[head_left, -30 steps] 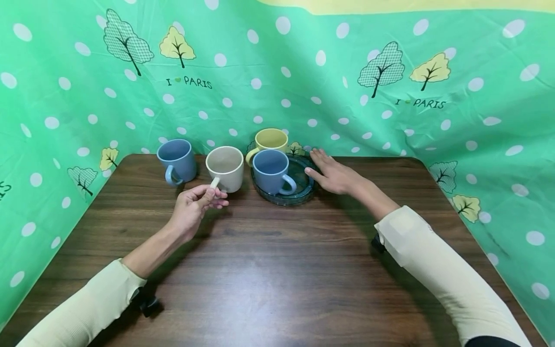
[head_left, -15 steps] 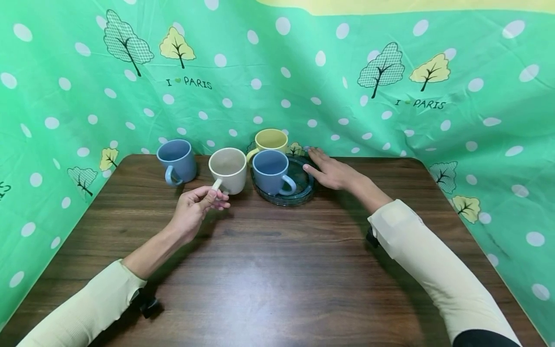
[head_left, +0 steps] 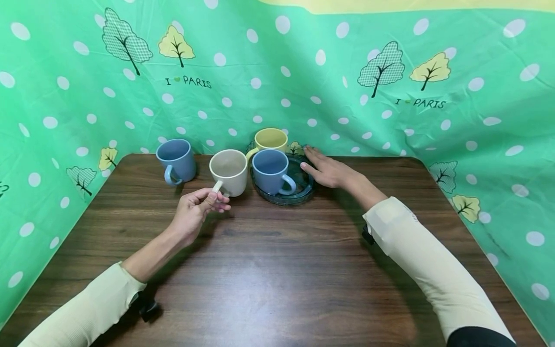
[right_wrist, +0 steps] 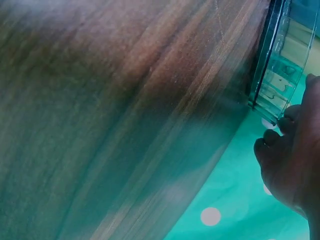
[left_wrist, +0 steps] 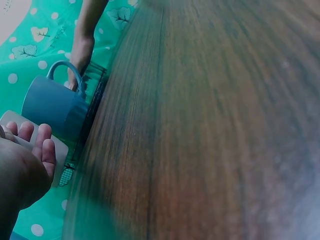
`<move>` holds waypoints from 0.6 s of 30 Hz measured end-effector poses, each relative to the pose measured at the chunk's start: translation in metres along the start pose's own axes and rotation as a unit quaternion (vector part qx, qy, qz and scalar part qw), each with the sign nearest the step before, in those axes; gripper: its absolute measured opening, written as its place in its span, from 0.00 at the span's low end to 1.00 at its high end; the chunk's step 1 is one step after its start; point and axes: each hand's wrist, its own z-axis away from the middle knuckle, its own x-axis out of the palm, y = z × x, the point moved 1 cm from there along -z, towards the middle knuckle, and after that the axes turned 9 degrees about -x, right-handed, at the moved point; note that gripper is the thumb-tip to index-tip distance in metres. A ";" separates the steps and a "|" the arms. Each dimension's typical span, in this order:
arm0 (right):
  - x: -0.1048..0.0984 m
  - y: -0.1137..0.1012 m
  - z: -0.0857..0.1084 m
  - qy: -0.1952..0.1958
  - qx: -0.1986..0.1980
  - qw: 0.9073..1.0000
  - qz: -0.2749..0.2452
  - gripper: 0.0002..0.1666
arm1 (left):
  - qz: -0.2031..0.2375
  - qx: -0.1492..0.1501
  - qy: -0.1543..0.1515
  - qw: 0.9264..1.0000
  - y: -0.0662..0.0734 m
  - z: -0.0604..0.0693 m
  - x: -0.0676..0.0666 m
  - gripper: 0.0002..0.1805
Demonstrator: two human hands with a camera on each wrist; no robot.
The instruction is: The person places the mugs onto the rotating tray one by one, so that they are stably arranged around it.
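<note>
My left hand [head_left: 193,212] pinches the handle of a cream mug [head_left: 230,176] between thumb and fingers. Whether this mug's base touches the table cannot be told. Close to its right, a blue mug [head_left: 270,172] stands on a dark-tinted clear glass tray [head_left: 299,196]. Behind that mug is a yellow mug [head_left: 271,138], its lower part hidden. At the tray's right side lies my right hand [head_left: 329,172], fingers extended. The right wrist view shows the right hand [right_wrist: 292,150] by the end of the glass tray [right_wrist: 275,85].
A second blue mug [head_left: 176,161] stands on the brown wooden table [head_left: 260,270] at the back left, handle toward the front. A green dotted cloth [head_left: 277,62] hangs just behind the table's far edge.
My left hand has brought the cream mug slightly right and toward the front, closer to the tray. My right hand has shifted slightly left along the tray's side.
</note>
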 end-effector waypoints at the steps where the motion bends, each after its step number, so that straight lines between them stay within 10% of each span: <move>1: 0.000 0.000 0.000 -0.001 0.000 1.000 -0.001 0.48 | 0.000 -0.001 0.000 1.000 0.000 0.001 0.000 0.13; 18: 0.002 -0.004 0.000 0.002 -0.005 1.000 0.001 0.47 | 0.001 0.009 -0.005 1.000 0.000 0.008 0.002 0.14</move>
